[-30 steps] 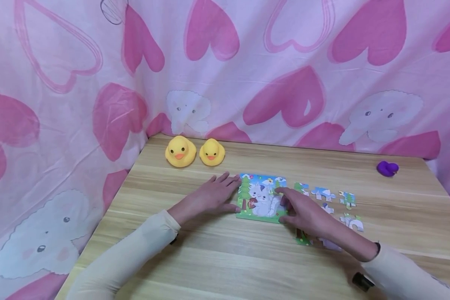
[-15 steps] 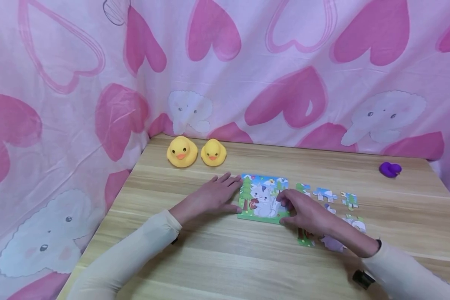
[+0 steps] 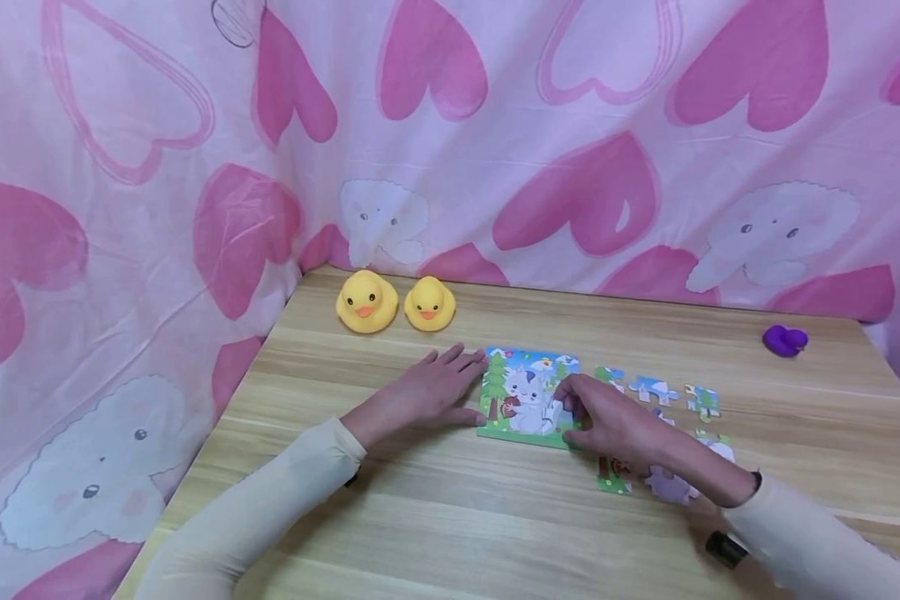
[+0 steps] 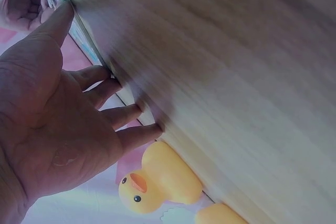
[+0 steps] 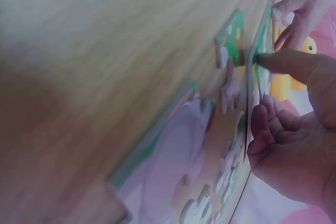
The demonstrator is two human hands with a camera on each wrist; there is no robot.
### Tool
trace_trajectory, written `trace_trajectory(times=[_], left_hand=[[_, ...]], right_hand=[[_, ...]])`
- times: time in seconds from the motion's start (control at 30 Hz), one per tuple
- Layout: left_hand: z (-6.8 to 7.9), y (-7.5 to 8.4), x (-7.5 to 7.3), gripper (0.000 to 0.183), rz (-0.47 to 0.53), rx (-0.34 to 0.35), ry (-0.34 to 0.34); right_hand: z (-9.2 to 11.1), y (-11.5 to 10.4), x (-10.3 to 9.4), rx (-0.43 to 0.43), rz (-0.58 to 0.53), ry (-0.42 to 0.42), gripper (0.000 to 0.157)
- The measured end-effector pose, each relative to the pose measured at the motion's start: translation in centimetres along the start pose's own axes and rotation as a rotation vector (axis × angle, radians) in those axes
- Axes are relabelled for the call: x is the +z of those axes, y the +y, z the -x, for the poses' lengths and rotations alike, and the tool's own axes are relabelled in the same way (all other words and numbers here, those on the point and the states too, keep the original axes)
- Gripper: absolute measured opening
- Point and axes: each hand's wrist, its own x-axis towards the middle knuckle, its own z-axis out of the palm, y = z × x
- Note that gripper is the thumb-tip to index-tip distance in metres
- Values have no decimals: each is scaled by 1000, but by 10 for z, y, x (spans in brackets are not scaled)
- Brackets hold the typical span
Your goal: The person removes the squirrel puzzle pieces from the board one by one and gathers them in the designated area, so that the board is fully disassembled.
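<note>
A flat jigsaw puzzle with a white squirrel picture lies on the wooden table. My left hand rests at its left edge with fingers spread and straight, fingertips and thumb touching the border. At the right part of the puzzle, my right hand has its fingers curled, the thumb at the lower edge. It pinches what looks like a thin puzzle piece, tilted up from the picture; the fingers partly cover it. Several loose puzzle pieces lie right of the puzzle, some hidden under the right hand and forearm.
Two yellow rubber ducks, one larger and one smaller, stand at the back left of the table. A small purple duck sits at the back right. Behind hangs a pink heart-patterned cloth.
The right fingers have curled in more at the puzzle's right part, where a white piece now seems tilted up. The left hand has stayed put; the head view has shifted slightly.
</note>
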Motion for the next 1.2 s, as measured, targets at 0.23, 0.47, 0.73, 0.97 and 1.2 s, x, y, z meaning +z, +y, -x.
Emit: trace_trajectory(times=[0.23, 0.47, 0.73, 0.97, 1.2], left_hand=[[-1, 1, -1, 94, -15, 7, 8], [0, 2, -2, 93, -4, 12, 14], [1, 3, -3, 94, -6, 11, 12], [2, 3, -3, 94, 10, -3, -12], [1, 2, -3, 94, 14, -1, -9]], right_hand=[[5, 3, 1, -19, 3, 13, 55], [5, 2, 0, -18, 8, 13, 55], [8, 4, -3, -26, 39, 48, 57], [43, 26, -20, -62, 18, 99, 53], [94, 67, -39, -125, 112, 187, 61]])
